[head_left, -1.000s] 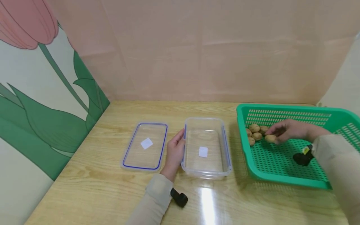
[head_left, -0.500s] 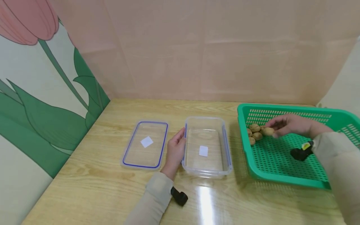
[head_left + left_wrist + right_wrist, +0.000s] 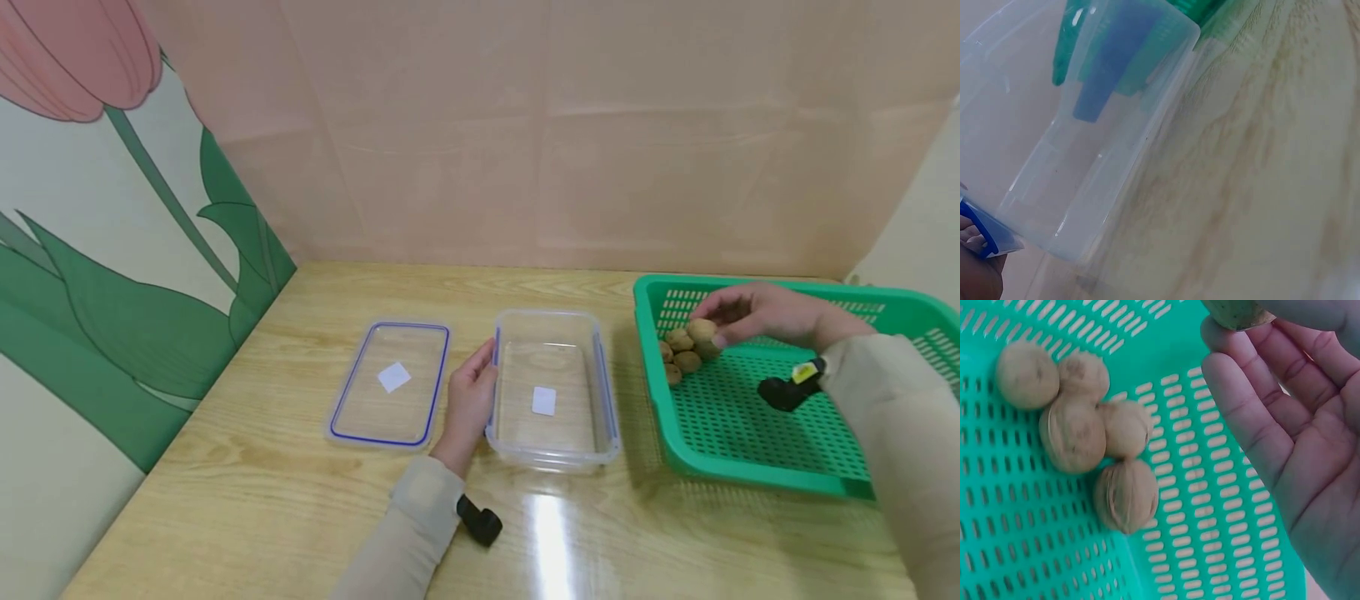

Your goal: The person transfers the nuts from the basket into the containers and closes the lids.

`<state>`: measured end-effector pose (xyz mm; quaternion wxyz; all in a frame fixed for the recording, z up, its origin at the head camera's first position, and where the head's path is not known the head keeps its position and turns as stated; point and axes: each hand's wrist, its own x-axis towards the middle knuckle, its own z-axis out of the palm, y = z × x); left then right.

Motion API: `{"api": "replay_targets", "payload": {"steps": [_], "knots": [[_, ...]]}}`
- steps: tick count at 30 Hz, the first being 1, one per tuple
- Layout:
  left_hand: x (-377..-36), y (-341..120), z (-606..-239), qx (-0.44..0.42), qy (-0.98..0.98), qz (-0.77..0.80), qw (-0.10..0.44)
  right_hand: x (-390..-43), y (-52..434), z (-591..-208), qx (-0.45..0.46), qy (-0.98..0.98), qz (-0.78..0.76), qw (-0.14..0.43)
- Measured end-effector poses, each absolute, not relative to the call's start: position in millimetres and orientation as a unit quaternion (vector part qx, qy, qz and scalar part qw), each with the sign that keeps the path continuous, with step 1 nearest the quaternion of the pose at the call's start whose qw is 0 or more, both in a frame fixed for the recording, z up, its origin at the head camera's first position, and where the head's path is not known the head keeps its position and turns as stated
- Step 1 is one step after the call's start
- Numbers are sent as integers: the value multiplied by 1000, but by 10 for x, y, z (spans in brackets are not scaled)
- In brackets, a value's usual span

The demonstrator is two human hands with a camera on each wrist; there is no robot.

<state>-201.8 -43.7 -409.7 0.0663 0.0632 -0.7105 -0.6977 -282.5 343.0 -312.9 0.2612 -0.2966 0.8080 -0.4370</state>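
Thumb and fingers of my right hand (image 3: 772,317) pinch a walnut (image 3: 702,331) above the green plastic basket (image 3: 780,479). In the right wrist view the held walnut (image 3: 1235,311) shows at the top edge, partly cut off. Several walnuts (image 3: 1072,434) lie clustered in the basket's corner below it. My left hand (image 3: 468,400) holds the left side of a clear plastic food container (image 3: 553,457), at the blue-edged latch (image 3: 988,234); most of its fingers are hidden. Inside the container a white square label (image 3: 543,401) shows on the bottom.
A clear lid (image 3: 390,383) with a blue seal and a white label lies flat left of the container. All of it stands on a wood-grain table (image 3: 247,500). A pink cloth (image 3: 525,142) hangs behind, and a tulip mural (image 3: 127,275) covers the left wall.
My right hand has lifted the walnut and moved slightly left and toward the basket's back, over the other walnuts. My left hand and the container have stayed in place.
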Motion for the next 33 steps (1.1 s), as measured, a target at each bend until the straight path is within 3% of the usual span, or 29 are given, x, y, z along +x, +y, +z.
{"api": "replay_targets", "payload": {"steps": [13, 33], "knots": [[-2024, -428, -4115, 61, -714, -694, 69, -2819, 3058, -2983, -339, 802, -445, 208], [-2020, -425, -4118, 57, -721, -686, 76, -2851, 2417, -2798, -421, 735, -475, 241]]}}
